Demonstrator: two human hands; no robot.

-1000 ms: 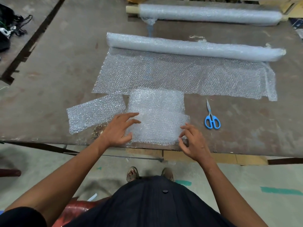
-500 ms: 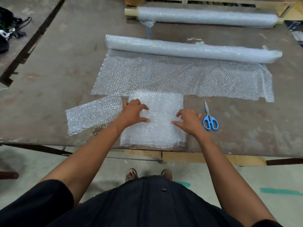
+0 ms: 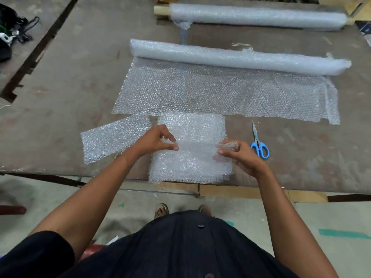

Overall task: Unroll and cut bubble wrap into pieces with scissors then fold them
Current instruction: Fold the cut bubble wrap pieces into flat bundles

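A cut bubble wrap piece (image 3: 190,163) lies in layers at the table's near edge. My left hand (image 3: 154,140) pinches its raised fold edge on the left, and my right hand (image 3: 237,152) pinches the same edge on the right, lifting it slightly off the layers below. Blue-handled scissors (image 3: 259,144) lie on the table just right of my right hand. Behind the piece, the bubble wrap roll (image 3: 236,57) lies crosswise with its unrolled sheet (image 3: 220,91) spread toward me.
A smaller cut piece (image 3: 112,139) lies left of my left hand. A second roll on a cardboard core (image 3: 257,16) lies at the table's far edge. The brown table (image 3: 60,87) ends just below my hands. Dark gear (image 3: 8,43) sits far left.
Both hands moved from the piece's near edge up to its middle and took hold of an edge, which now stands slightly raised between them.
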